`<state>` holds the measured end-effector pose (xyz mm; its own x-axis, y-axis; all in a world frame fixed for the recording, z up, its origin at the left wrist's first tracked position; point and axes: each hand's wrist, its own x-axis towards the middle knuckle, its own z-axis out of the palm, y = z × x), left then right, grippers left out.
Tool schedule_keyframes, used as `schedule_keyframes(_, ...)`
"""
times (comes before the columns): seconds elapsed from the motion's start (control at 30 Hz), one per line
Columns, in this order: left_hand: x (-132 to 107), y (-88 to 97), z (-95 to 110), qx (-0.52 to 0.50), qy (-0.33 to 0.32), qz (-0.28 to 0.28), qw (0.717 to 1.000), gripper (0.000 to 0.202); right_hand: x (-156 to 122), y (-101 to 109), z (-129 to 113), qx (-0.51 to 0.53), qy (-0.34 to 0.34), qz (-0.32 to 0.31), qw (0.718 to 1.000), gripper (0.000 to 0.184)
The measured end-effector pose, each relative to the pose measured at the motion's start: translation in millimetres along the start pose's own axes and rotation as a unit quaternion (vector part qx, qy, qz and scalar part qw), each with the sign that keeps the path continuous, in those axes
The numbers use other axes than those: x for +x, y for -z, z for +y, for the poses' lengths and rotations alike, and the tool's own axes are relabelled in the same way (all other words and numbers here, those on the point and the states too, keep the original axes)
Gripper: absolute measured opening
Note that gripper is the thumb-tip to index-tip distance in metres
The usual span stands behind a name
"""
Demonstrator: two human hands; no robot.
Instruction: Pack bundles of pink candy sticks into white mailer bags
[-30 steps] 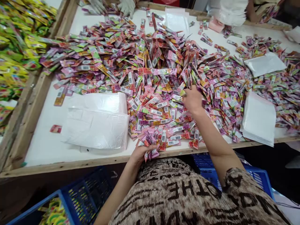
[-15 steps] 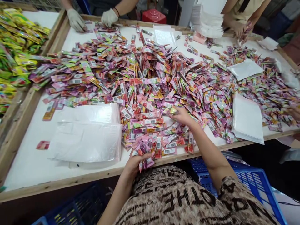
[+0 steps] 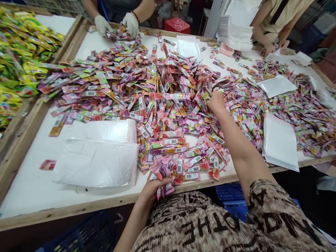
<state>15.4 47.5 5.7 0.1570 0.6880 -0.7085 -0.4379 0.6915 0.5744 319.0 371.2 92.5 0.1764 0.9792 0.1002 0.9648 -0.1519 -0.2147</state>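
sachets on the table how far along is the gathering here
Early, by the look of it. Done: only a small bundle is gathered in the left hand at the table edge. In hand: the right hand reaches into the pile, and what it grips is hidden. Left: most of the pile lies loose, and the flat white bags beside it look unfilled.

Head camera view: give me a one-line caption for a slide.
The left hand grips a bunch of sachets at the table rim while the right hand reaches into the colourful sachet pile.
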Motion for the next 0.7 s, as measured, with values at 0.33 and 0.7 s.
schedule_keyframes(0.33,2,-2.3,4,0.015,0.028,-0.002,1.0,0.044,-78,5,-10,0.008,0.112,-0.116,0.987,0.023)
schedule_keyframes(0.7,-1,-7.8,9,-0.009,0.065,-0.005,0.998,0.044,-106,4,13,0.049,0.22,-0.268,0.937,0.018)
